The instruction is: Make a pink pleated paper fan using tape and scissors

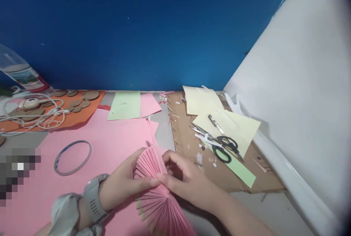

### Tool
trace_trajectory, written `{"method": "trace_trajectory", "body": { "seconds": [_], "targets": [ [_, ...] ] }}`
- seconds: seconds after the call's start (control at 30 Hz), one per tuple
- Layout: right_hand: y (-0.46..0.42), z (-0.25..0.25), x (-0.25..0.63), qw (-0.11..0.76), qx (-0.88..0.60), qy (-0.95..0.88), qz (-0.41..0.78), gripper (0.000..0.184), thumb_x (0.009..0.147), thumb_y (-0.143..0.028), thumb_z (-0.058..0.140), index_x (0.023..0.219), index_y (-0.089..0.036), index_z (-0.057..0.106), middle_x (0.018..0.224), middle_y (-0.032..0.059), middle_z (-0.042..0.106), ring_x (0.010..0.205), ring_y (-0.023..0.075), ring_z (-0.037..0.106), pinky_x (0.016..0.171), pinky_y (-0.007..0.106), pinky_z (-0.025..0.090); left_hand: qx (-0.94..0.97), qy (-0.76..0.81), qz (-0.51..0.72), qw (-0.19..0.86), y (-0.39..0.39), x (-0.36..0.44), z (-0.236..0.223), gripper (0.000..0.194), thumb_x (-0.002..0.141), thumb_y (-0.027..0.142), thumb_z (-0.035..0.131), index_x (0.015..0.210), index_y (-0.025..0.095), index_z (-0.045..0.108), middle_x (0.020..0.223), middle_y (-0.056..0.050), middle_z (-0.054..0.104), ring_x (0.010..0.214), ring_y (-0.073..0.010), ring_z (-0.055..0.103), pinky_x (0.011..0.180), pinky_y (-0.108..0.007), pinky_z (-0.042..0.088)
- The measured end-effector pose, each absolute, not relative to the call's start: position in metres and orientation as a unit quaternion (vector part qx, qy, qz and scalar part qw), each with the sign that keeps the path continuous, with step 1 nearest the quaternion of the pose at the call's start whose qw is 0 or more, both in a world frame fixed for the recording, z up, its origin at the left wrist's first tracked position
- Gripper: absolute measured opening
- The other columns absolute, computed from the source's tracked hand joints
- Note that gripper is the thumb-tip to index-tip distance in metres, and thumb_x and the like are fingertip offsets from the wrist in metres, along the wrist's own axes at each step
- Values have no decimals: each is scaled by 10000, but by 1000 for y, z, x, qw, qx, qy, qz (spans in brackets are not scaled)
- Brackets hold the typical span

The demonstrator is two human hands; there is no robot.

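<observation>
pleated paper: pink accordion-folded paper fan (157, 195), lies on the big pink paper sheet (109, 137) at the near edge of the view, pleats spread out from a pinch point between the two hands.
left hand: left hand (123, 183), grey watch on the wrist, grey scrunchie behind it. Thumb and fingers closed on the folded paper at mid-fan, thumb tip on top of the pleats.
right hand: right hand (182, 181), fingers curled in, pinching the same pleats just beside the left thumb. Fingertips of both hands nearly touching.
tape ring: thin clear ring with a blue edge (72, 157), flat on the pink sheet, left of the hands, apart from them.
cardboard: brown corrugated board (189, 144), right of the pink sheet, littered with paper scraps.
scissors: black-handled scissors (223, 148), on the board over a light green strip (241, 172), near the right hand but not touching.
pen: slim metal pen (216, 124), on pale yellow sheets (203, 100).
far middle: light green sheet (124, 105) and small pink sheet (149, 104) by the blue wall (137, 27).
far left: orange sheet (76, 115) with brown card discs, white cable (35, 117) on it, plastic bottle (22, 73) lying behind.
</observation>
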State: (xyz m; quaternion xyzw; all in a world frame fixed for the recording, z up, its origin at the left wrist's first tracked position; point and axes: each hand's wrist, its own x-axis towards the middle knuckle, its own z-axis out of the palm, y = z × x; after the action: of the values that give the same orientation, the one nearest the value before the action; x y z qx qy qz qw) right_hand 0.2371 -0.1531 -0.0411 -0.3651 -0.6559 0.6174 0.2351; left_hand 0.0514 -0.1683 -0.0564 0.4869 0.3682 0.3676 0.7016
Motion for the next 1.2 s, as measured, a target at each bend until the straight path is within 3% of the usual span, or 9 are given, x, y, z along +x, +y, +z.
{"method": "trace_trajectory", "body": {
  "seconds": [0.17, 0.33, 0.47, 0.57, 1.0, 1.2],
  "targets": [
    [-152, -36, 239, 237, -402, -674, 572, 107, 876, -282, 470, 889, -190, 522, 824, 2, 587, 729, 119, 544, 662, 242, 454, 536, 432, 380, 618, -172, 54, -53, 408, 801, 263, 620, 1169, 202, 454, 1135, -82, 577, 1030, -219, 558, 890, -339, 448],
    [-152, -31, 241, 219, -408, -705, 536, 137, 879, -266, 478, 947, -210, 583, 832, 2, 628, 755, 135, 590, 667, 245, 469, 550, 481, 446, 516, -169, 49, -54, 295, 828, 313, 570, 1102, 206, 549, 1129, -71, 575, 1088, -224, 516, 923, -301, 418],
    [-155, -31, 239, 190, -392, -774, 460, 167, 893, -246, 467, 955, -224, 621, 935, 21, 664, 848, 165, 599, 748, 293, 459, 562, 474, 434, 521, -166, 48, -55, 176, 792, 287, 616, 921, 167, 612, 957, -64, 593, 941, -205, 562, 821, -281, 458],
    [-156, -32, 238, 181, -403, -790, 425, 184, 903, -275, 450, 966, -222, 615, 903, 27, 662, 821, 168, 593, 731, 301, 455, 569, 473, 426, 520, -165, 50, -53, 100, 820, 253, 582, 814, 153, 583, 852, -41, 562, 824, -162, 556, 760, -263, 457],
    [-153, -32, 240, 219, -390, -778, 441, 161, 880, -141, 452, 891, -221, 590, 927, 6, 627, 871, 140, 564, 775, 286, 433, 572, 536, 413, 464, -168, 48, -60, 166, 735, 274, 675, 868, 181, 643, 947, -59, 639, 918, -196, 577, 824, -282, 464],
    [-153, -32, 241, 207, -404, -768, 451, 157, 881, -145, 448, 874, -224, 583, 913, -7, 611, 865, 132, 554, 762, 280, 424, 564, 529, 390, 500, -165, 50, -58, 164, 775, 288, 637, 888, 171, 617, 904, -45, 646, 859, -173, 594, 765, -260, 479]
  ]
}}
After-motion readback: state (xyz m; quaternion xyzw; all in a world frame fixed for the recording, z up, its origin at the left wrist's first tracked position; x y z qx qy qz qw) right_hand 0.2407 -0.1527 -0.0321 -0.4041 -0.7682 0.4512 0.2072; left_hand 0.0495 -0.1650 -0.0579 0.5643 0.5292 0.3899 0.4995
